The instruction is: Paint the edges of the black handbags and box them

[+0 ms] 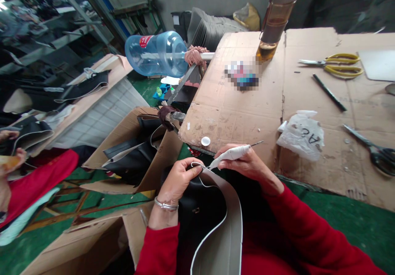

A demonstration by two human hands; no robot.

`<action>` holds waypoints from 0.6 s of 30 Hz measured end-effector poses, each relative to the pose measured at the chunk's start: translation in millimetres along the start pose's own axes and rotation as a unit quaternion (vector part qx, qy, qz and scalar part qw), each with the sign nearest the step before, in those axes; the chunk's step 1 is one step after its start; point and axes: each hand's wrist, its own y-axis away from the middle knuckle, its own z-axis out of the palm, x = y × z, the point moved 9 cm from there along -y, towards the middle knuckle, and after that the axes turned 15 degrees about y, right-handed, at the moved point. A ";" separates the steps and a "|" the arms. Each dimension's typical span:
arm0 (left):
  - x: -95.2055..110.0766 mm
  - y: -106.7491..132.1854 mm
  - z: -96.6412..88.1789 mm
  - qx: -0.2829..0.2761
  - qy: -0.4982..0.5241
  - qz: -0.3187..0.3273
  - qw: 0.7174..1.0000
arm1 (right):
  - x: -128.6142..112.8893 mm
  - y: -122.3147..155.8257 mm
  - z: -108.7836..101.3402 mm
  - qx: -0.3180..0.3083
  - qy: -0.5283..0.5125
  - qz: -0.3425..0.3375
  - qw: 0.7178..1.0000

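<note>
My left hand (pixel 175 181), with a silver bracelet at the wrist, pinches the top edge of a black leather-like bag piece (pixel 197 213). This piece has a grey inner side and white edges, and it curves down into my lap. A thin white strip loops by my left fingertips. In my right hand (pixel 247 162) is a slim hand tool wrapped in white (pixel 230 154). Its tip meets the edge beside my left fingers, and a thin metal rod sticks out of its back end. Exactly what the tip touches is too small to make out.
A cardboard-covered table (pixel 234 114) holds a small white cap (pixel 205 141), a crumpled plastic bag (pixel 304 137), black scissors (pixel 379 153), yellow-handled scissors (pixel 336 64) and a tall bottle (pixel 274 24). Open cardboard boxes (pixel 154 159) stand left. Another person's hand (pixel 18 157) shows far left.
</note>
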 end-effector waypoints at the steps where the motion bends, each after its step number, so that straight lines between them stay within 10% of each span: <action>1: 0.6 0.7 0.8 0.004 -0.010 0.008 1.000 | 0.1 -0.3 0.2 -0.001 0.002 0.002 1.000; 18: 5.2 14.7 16.4 0.068 -0.133 0.097 0.984 | -5.2 -4.2 -1.9 0.007 -0.010 -0.024 1.000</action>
